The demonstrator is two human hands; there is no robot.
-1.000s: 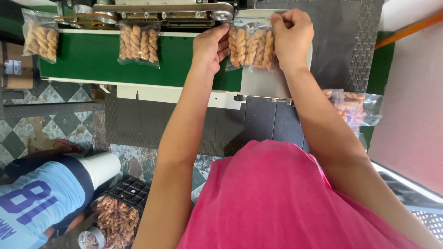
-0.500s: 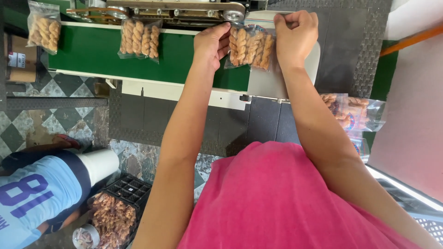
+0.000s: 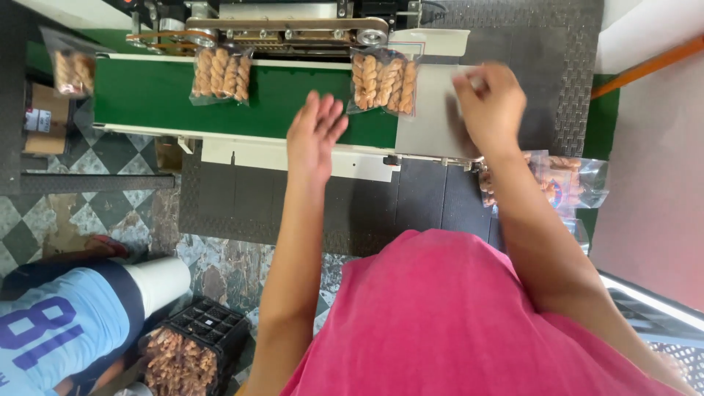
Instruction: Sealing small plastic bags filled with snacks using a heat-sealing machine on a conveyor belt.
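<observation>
Head view, looking down past a pink shirt (image 3: 455,323) at a sealing machine whose green conveyor belt (image 3: 279,95) runs across the top of the frame, over a dark mat and a checkered floor (image 3: 88,213). At lower left a second person in a light blue shirt (image 3: 51,330) sits beside a black crate (image 3: 209,323) heaped with twisted snacks.

Three clear bags of twisted snacks stand along the belt. The right bag (image 3: 383,81) sits at the belt's right end, its top edge under the sealing band, with neither hand on it. The middle bag (image 3: 220,73) rests further left, and the left bag (image 3: 72,70), blurred, is at the far end. More filled bags (image 3: 565,176) lie to the right, below the machine.

The left hand (image 3: 314,136) hovers over the belt's near edge, fingers spread and holding nothing, just left of and below the right bag. The right hand (image 3: 490,106) is blurred over the grey feed plate (image 3: 429,121); its fingers look loosely curled, but whether they pinch anything cannot be told.
</observation>
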